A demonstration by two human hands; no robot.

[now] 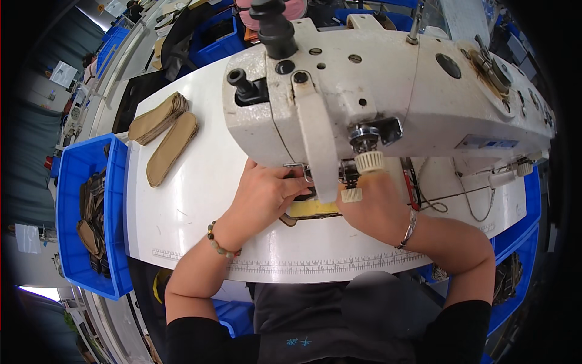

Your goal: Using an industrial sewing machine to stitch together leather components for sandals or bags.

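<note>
A white sewing machine [388, 91] spans the table above my hands. My left hand [264, 189] is beside its needle area, thumb and fingers pinched together over a dark piece partly hidden by the machine. Just below the fingertips lies a yellow piece [315, 209] with a dark edge, and a brown rounded tip [288, 219] pokes out at its left. On the other side, my right hand [377, 203] rests bent against the right end of the yellow piece. Its fingers are hidden behind the machine's adjusting knobs [370, 161].
Two stacks of tan insole-shaped pieces [172, 149] lie on the white table [212, 212] at the left. A blue bin [124, 236] of dark pieces stands beyond the table's left edge. A red-and-black tool [413, 185] and a cord [476, 209] lie right of my right hand.
</note>
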